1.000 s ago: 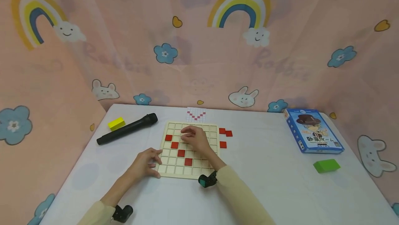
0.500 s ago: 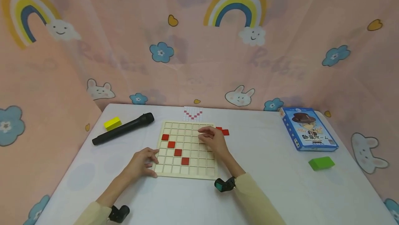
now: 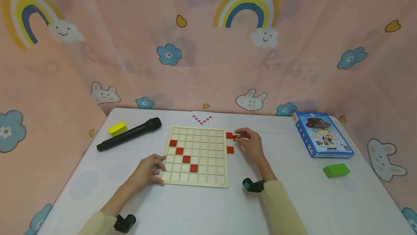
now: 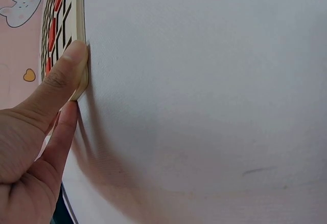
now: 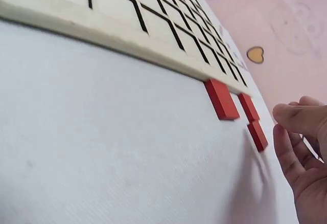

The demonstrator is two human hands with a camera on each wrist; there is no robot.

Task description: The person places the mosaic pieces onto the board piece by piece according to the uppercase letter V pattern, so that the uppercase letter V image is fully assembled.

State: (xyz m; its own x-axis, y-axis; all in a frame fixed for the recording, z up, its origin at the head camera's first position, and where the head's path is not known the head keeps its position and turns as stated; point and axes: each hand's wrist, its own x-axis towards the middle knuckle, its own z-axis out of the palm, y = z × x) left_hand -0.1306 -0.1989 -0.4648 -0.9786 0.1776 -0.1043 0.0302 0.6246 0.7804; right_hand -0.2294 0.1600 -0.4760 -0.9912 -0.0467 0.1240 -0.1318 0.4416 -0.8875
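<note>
A cream grid board (image 3: 213,177) lies on the white table, with several red square tiles (image 3: 186,159) set in a slanting line in its cells. My left hand (image 3: 145,170) holds the board at its front left corner, thumb and fingers on the edge; the left wrist view shows the thumb (image 4: 61,81) against the rim. Three loose red tiles (image 5: 222,100) lie along the board's right side. Just beside them hovers my right hand (image 3: 251,144), thumb and fingers loosely bent with nothing between them. In the head view it partly covers one tile.
Behind the board lies a small card (image 3: 202,119) with a red V of squares. A black microphone (image 3: 130,134) and a yellow block (image 3: 117,129) are on the left. To the right are a blue game box (image 3: 322,135) and a green block (image 3: 336,170).
My right hand has moved right, from over the board to beside the loose tiles. The left hand has stayed on the corner. The head view has shifted slightly.
</note>
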